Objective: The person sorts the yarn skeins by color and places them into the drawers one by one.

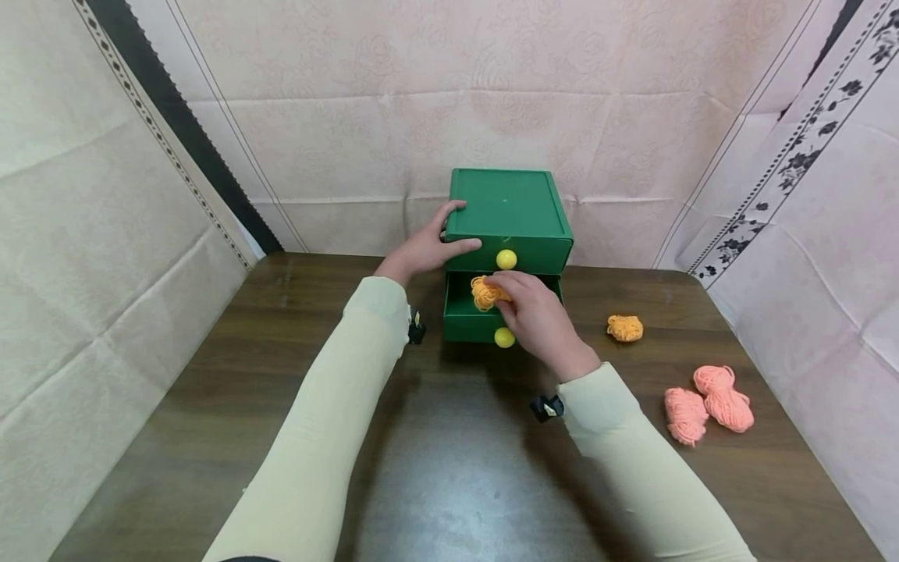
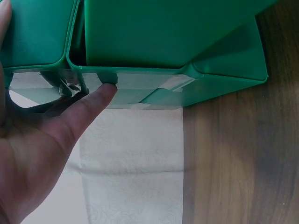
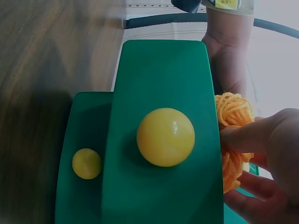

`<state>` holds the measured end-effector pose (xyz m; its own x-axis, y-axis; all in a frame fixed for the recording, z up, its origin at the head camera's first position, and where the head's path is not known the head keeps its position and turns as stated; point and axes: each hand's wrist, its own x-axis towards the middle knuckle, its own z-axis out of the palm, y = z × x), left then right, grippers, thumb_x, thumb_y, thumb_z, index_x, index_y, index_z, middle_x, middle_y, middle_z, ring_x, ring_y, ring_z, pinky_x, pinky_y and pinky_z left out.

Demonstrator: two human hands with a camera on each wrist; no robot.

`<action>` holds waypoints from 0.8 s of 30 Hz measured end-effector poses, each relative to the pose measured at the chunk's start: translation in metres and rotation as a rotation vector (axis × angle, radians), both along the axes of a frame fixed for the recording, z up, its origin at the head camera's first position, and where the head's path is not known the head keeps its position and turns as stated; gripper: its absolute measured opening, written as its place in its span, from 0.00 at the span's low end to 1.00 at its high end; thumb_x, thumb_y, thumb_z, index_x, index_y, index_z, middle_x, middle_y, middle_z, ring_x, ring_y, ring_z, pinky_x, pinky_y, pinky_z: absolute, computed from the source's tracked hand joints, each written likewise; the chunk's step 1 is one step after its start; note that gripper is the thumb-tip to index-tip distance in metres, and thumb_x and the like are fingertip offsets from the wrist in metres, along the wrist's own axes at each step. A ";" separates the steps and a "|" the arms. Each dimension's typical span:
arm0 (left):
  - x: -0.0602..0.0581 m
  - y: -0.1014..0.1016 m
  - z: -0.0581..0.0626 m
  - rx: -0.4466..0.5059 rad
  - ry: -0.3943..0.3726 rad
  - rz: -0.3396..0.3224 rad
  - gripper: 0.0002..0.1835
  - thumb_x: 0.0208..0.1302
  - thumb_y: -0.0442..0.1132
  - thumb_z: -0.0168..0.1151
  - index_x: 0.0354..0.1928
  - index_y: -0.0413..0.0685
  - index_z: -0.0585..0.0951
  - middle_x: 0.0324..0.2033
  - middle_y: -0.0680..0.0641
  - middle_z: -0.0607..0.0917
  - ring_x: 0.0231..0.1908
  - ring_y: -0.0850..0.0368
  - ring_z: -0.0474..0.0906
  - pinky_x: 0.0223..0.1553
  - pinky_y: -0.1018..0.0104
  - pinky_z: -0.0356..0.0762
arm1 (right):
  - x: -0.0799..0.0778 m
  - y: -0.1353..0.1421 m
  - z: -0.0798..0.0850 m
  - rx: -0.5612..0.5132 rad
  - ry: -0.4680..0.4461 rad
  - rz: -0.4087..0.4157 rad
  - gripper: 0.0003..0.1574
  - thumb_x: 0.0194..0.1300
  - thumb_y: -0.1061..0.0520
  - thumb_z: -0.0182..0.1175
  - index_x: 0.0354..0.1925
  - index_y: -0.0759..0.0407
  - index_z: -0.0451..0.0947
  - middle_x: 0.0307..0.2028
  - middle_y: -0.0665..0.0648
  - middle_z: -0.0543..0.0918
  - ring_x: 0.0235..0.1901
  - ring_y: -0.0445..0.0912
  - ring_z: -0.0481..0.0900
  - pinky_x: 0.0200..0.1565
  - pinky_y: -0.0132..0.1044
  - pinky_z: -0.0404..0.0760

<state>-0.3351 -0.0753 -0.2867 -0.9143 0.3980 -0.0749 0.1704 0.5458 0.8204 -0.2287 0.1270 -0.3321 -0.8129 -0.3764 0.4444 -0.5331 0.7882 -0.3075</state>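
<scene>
While the left hand (image 1: 430,248) rests, fingers extended, against a green drawer box (image 1: 507,203) at the person's twelve o'clock, the right hand (image 1: 539,318) pinches orange yarn (image 1: 485,293) at a pulled-out drawer's (image 1: 467,328) opening; another orange bundle (image 1: 625,328) lies toward one o'clock, two pink skeins (image 1: 723,398) toward two.

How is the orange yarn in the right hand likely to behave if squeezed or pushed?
The orange yarn would probably give when squeezed, being a bundle of wound strands. It is likely light for its size, since the right hand holds it unaided. Its lumpy, uneven shape suggests it would not roll far.
</scene>
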 end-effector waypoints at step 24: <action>0.007 -0.001 0.006 0.012 0.013 -0.024 0.43 0.56 0.60 0.58 0.68 0.73 0.44 0.69 0.46 0.52 0.65 0.46 0.57 0.61 0.50 0.62 | 0.004 0.004 0.000 0.024 0.043 -0.008 0.22 0.60 0.58 0.60 0.53 0.50 0.73 0.54 0.53 0.76 0.54 0.49 0.72 0.56 0.46 0.71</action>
<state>-0.3278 -0.0762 -0.2806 -0.9055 0.4204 -0.0581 0.1940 0.5318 0.8244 -0.2251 0.1310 -0.3322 -0.7963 -0.3812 0.4697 -0.5393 0.7991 -0.2657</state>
